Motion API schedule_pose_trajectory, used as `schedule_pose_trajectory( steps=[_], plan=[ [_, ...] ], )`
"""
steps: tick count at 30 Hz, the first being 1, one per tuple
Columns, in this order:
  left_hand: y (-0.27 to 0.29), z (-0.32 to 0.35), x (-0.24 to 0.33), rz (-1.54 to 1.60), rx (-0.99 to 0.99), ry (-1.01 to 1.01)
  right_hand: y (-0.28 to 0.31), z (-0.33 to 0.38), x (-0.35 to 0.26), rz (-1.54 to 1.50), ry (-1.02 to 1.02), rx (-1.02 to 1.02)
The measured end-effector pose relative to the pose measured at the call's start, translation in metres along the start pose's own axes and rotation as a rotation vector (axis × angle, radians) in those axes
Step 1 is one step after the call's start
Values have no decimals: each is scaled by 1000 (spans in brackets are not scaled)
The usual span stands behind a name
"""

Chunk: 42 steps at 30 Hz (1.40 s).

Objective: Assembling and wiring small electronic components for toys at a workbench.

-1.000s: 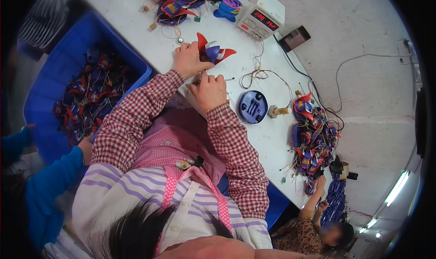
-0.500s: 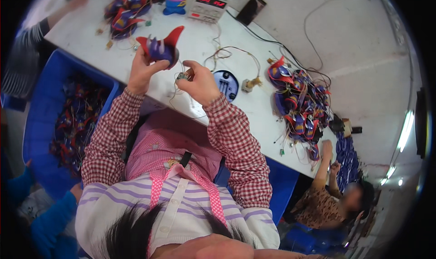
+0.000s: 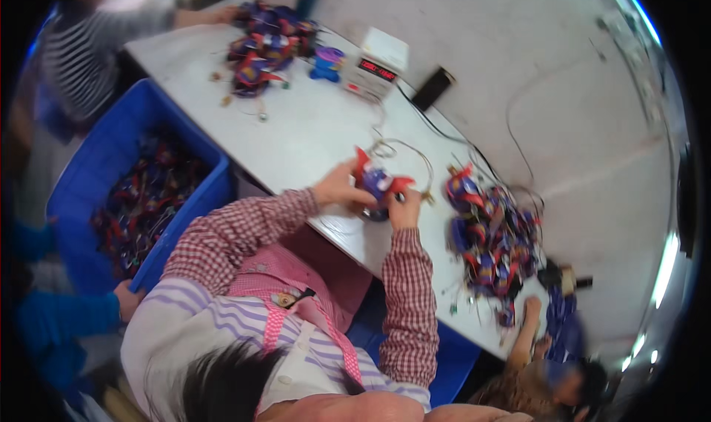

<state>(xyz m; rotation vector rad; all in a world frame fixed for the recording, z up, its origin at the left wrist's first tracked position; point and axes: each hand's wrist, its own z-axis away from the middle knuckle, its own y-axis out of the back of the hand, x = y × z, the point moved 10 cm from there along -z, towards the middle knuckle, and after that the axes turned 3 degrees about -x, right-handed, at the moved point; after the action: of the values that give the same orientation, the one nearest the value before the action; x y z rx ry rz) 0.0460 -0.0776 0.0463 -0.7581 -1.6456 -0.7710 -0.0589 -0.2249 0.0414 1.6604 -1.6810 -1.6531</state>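
White and long, the tabletop (image 3: 311,137) runs from upper left to lower right beneath you, with a pale wall beyond its far edge. Your left hand (image 3: 337,189) and your right hand (image 3: 404,207) are both closed around a small red-and-purple toy (image 3: 376,183), which you hold just above the near edge of the tabletop, close to your chest; the left hand grips it from the left side and the right from below and to the right, red pointed parts sticking out above the fingers. A thin looped wire (image 3: 404,152) lies on the tabletop just behind the toy. To your right sits a heap of similar red and purple pieces with trailing wires (image 3: 492,240), near your right hand but apart from it. Farther up the tabletop stands a white box with a red digital display (image 3: 378,67), a dark flat device (image 3: 432,89) just beside it, and a second heap of coloured pieces (image 3: 266,44) near the far end. On your left, beside the tabletop, a blue bin (image 3: 89,178) holds more of the same parts. Another person's hand (image 3: 529,311) rests at the lower right edge of the tabletop, and a person in a striped sleeve (image 3: 81,44) is at the far left.
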Motion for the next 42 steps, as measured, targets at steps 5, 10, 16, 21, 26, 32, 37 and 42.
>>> schedule_pose_trajectory(
  steps=[5,10,16,21,26,32,37,42],
  plan=[
    [-1,10,-18,-63,1,101,-2,19,-35,253,56,99],
    [8,8,-20,-190,72,-34,-21,16,-4,65,94,190],
    [27,35,-5,-4,207,-72,11,19,-57,-562,-11,109],
    [21,79,58,755,88,-54,22,27,-114,-835,116,21],
    [86,115,62,788,304,28,-10,38,-192,-1201,-52,-356],
    [221,144,70,684,602,-75,-22,35,-191,-1081,41,-331],
    [358,168,111,282,799,-265,-45,30,-159,-662,80,-378],
    [472,178,74,167,975,-299,-61,27,-142,-325,222,-241]
  ],
)
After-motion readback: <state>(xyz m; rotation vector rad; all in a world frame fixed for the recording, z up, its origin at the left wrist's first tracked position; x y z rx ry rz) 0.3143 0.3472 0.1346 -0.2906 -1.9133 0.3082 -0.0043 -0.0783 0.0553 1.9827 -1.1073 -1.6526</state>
